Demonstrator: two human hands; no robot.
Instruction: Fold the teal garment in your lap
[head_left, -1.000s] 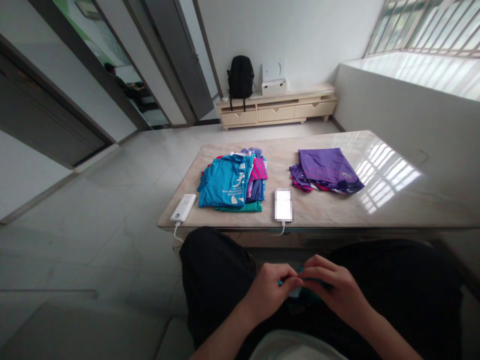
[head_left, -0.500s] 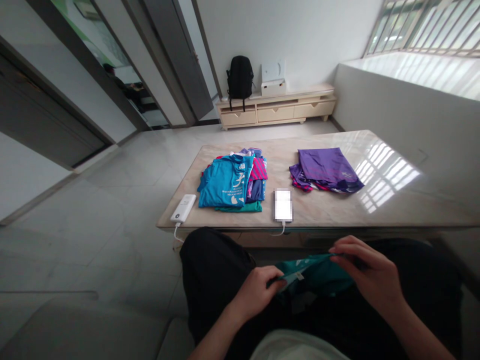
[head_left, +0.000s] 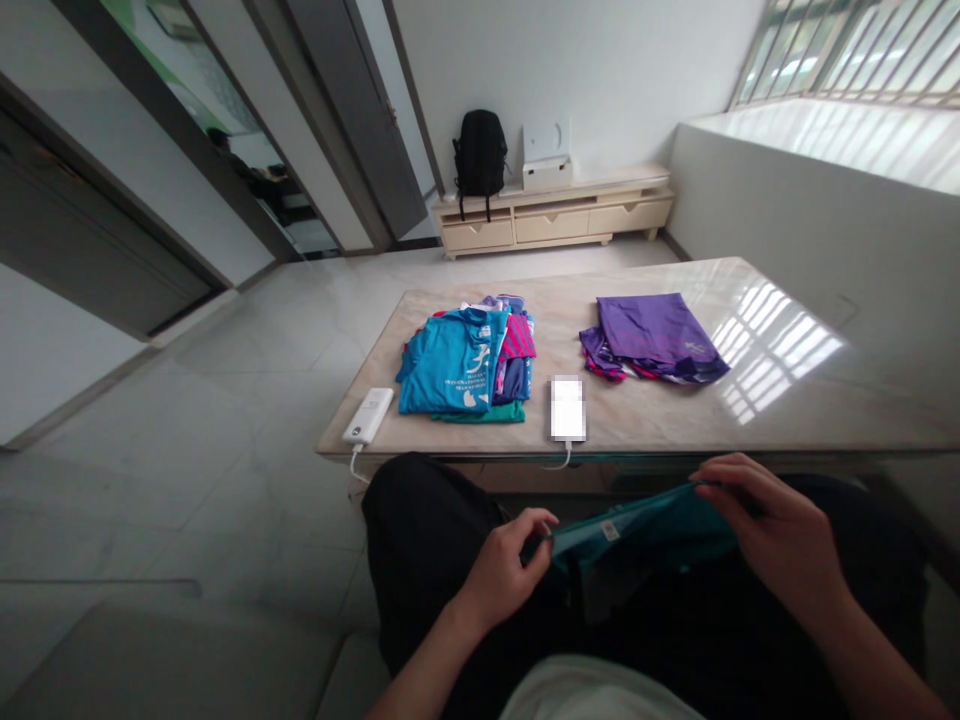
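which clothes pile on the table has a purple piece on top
The right-hand pile, topped by a folded purple garment; the left pile near the power bank has a blue printed shirt on top.

Daylight came in through the barred window (head_left: 840,50) at upper right and lit the room evenly and brightly. It threw a striped glare patch on the glossy counter (head_left: 780,350) and washed out the sill (head_left: 825,140). The lap at the bottom lay in dim shadow. The wide lens bent the door frames (head_left: 225,150) at the left edge. A phone (head_left: 568,408) was pixelated; the rest was sharp.
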